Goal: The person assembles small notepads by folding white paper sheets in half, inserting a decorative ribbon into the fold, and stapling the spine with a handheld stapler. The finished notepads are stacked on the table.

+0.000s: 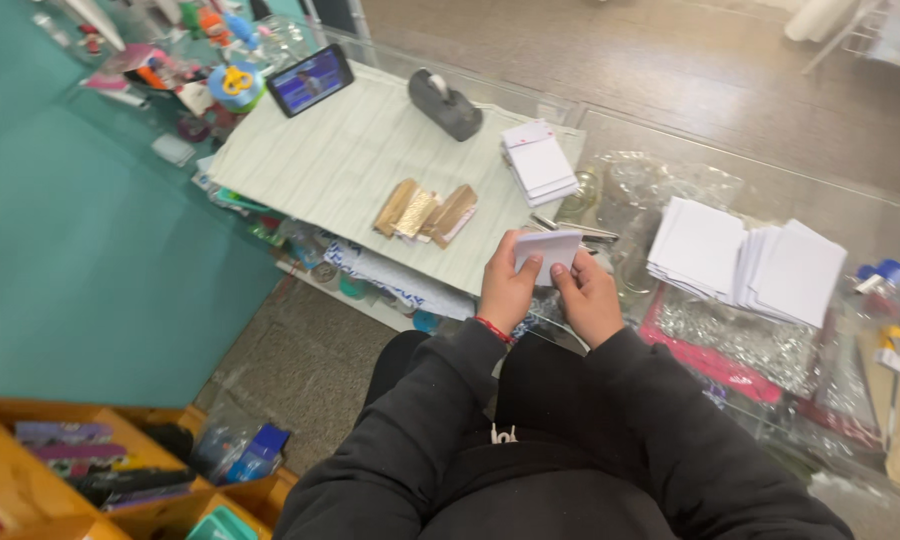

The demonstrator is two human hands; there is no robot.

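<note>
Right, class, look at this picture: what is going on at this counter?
A person in black sleeves holds a small white card in both hands, the left hand and the right hand each pinching it above a glass counter. To the right lie fanned stacks of white cards. Ahead, on a striped mat, sit a few gold pieces, a smaller card pile, a grey tape dispenser and a phone with its screen lit.

A grey tape dispenser [447,103] and a phone [311,80] sit on the striped mat [350,160]. Gold packets [425,212] lie near its edge; fanned white cards [745,262] rest on the glass counter [670,150].
</note>
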